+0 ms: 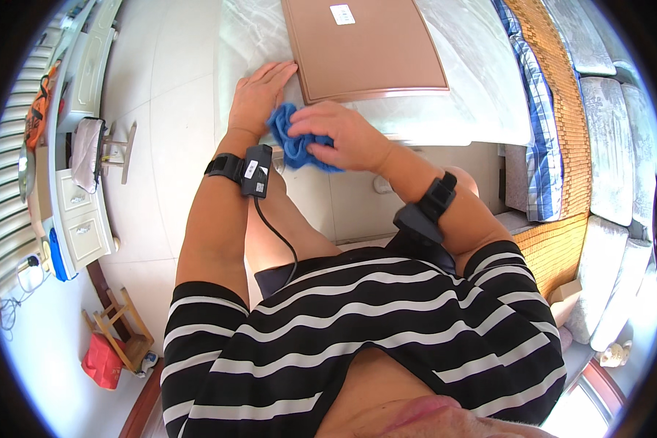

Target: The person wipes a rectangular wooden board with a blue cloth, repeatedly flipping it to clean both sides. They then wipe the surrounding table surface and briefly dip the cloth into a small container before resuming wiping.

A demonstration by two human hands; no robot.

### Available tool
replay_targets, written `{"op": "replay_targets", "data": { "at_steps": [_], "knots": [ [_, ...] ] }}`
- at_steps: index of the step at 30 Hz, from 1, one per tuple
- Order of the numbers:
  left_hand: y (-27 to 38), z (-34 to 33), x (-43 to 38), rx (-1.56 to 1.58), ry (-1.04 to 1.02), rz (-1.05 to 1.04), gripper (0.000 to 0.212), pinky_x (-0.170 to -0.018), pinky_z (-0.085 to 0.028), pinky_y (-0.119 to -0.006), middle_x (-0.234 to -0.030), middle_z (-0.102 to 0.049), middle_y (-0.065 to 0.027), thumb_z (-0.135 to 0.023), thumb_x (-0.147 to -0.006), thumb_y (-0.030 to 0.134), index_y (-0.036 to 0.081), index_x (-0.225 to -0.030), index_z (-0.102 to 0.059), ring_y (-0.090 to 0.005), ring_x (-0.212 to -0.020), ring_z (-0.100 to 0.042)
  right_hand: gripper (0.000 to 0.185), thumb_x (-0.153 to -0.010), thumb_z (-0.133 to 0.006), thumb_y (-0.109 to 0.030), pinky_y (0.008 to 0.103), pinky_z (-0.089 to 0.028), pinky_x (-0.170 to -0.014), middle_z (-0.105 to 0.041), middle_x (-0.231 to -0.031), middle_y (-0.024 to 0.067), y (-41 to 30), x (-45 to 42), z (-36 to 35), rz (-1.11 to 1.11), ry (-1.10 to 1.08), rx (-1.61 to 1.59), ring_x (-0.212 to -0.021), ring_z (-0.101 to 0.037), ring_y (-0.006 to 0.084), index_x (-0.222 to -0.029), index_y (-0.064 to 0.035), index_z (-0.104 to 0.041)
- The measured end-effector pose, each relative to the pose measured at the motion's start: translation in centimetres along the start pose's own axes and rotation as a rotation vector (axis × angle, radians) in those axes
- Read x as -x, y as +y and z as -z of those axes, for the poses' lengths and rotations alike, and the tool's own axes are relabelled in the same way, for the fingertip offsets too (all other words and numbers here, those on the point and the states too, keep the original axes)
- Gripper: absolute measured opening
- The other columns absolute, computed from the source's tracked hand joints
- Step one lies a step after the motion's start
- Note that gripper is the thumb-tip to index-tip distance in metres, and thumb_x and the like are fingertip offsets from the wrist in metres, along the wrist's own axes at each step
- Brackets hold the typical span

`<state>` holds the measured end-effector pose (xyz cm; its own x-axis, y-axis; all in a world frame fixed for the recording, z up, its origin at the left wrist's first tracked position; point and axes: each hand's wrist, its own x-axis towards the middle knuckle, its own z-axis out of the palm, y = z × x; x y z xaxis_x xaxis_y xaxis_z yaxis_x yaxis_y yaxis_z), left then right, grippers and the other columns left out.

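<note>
A brown rectangular board [372, 49] with a white label lies on a pale marble-patterned table [252, 38]. My left hand [263, 96] rests on the table with its fingertips at the board's left edge. In my right hand [342, 134] is a crumpled blue cloth [301, 139], held near the table's front edge, just below the board's near left corner. The cloth hangs beside my left wrist. Black straps with small devices sit on both forearms, and a cable runs from the left one.
To the right stands a sofa [607, 148] with grey cushions and a woven mat [569, 109]. At the left are white drawers [82, 230], a stool [123, 153] with a pale item, a wooden chair [126, 334] and a red bag [103, 361].
</note>
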<state>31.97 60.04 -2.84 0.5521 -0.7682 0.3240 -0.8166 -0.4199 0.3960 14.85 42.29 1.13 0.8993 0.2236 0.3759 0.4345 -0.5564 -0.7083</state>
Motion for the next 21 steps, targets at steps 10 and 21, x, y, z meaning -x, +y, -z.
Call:
{"op": "replay_targets", "data": {
  "at_steps": [10,21],
  "knots": [
    [13.4,-1.6,-0.1,0.278,0.228,-0.089,0.056,-0.106,-0.043,-0.05,-0.136,-0.059,-0.0102,-0.074,-0.083,0.025,0.01,-0.135,-0.059,-0.0317,-0.131,-0.05,0.058,-0.099,-0.057,-0.022,0.0496,-0.026,-0.119,-0.054,-0.144,0.0178,4.6,5.8,8.6,-0.207,0.296,0.416,-0.134,-0.048,0.035,-0.153,-0.008,-0.043],
    [7.2,-2.5,-1.6,0.114,0.248,-0.003,0.052,-0.11,-0.044,-0.048,-0.142,-0.057,-0.0164,-0.063,-0.084,0.016,0.004,-0.134,-0.058,-0.0368,-0.134,-0.051,0.058,-0.103,-0.047,-0.037,0.0499,-0.021,-0.121,-0.042,-0.159,0.0079,8.6,7.0,7.0,-0.496,0.182,1.027,-0.148,-0.035,0.0293,-0.157,-0.0148,-0.039]
  ]
}}
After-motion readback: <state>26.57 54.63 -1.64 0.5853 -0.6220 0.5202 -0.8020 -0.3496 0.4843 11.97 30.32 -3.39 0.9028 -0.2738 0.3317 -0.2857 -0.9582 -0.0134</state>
